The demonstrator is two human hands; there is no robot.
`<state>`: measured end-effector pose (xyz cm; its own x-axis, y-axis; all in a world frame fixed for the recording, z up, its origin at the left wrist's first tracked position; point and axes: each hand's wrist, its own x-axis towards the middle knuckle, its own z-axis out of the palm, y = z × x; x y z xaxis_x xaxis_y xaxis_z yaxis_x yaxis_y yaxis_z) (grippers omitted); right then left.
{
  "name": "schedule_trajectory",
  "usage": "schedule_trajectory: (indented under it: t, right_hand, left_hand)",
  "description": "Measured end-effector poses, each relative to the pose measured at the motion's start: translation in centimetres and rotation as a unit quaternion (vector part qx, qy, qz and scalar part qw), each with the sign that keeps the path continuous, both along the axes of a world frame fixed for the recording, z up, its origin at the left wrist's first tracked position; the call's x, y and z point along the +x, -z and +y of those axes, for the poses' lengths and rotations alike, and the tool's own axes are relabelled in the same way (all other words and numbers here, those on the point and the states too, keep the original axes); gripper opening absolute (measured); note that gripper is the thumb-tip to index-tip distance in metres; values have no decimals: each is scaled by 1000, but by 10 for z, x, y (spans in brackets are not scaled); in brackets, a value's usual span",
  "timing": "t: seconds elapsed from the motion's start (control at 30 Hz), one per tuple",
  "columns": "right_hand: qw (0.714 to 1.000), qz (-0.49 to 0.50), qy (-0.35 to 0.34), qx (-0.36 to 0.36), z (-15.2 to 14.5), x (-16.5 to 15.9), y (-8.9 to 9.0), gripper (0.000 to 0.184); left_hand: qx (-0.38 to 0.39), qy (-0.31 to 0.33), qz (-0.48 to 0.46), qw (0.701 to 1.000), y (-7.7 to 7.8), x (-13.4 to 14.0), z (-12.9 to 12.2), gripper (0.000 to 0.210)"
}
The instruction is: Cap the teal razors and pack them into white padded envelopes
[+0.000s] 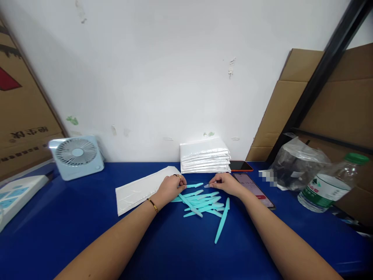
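My left hand pinches the handle end of a turquoise eyebrow razor, whose blade end points right. A small translucent blade cap is between the fingertips of my right hand, a short gap away from that razor's tip. Below both hands lies a loose heap of several more turquoise razors, crossing one another. One razor rests apart at the right of the heap, slanting toward me. Beside my left hand, partly behind it, is a white padded envelope.
A stack of white padded envelopes stands against the wall. To its right lie two phones, one with a lit screen. Farther right are a plastic bag and a water bottle. A fan and a power strip sit left.
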<state>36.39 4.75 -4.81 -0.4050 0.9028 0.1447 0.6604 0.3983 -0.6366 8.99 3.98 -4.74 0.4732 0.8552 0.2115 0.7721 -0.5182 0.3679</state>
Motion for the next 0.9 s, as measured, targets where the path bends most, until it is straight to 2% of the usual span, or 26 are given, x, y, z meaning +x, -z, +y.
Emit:
schedule_trajectory:
  t: [0.1, 0.23, 0.5, 0.7, 0.83, 0.9]
  right_hand:
    - [999, -4, -11, 48, -5, -6, -2, 22]
    - [998, -24, -42, 45, -12, -25, -2, 20]
    - [998, -17, -63, -13, -18, -36, -5, 15]
    - [998, 18, -36, -46, -6, -15, 0, 19]
    - [1000, 8, 2, -20, -5, -8, -1, 22]
    - [1000, -2, -14, 4, -11, -14, -5, 23]
  left_hand:
    - [19, 35, -8, 999, -5, 1, -5, 20]
    - [-6, 69, 23, 997, -8, 4, -13, 20]
    - [-58, 48, 41, 996, -6, 9, -15, 17]
    - [-15, -5, 37, 999, -6, 6, -9, 16]
    - [15, -24, 22, 999, -7, 4, -8, 15]
    - [14, -8, 22, 1000, -9, 5, -11, 18]
